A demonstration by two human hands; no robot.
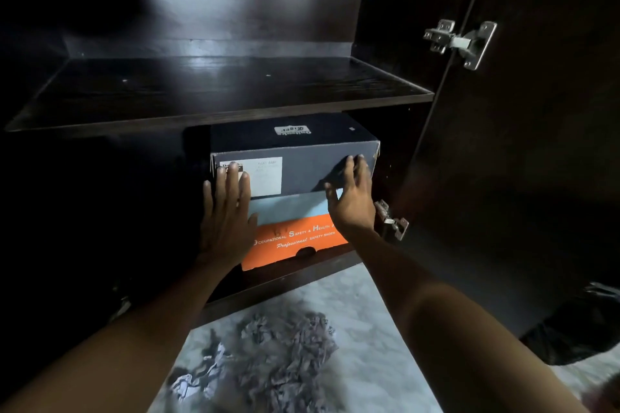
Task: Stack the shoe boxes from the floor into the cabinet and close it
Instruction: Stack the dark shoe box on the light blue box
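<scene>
While both hands lie spread and flat, the left hand (228, 211) and right hand (352, 194) press a dark blue, white-labelled box (302, 171) atop an orange box (295, 241) in the cabinet (218, 90).

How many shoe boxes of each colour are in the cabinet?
Dark grey box: 1
Light blue box: 1
Orange box: 1
Total: 3 boxes, stacked with the orange one lowest and the dark grey one on top. The left hand and right hand are flat against the stack's front.
</scene>
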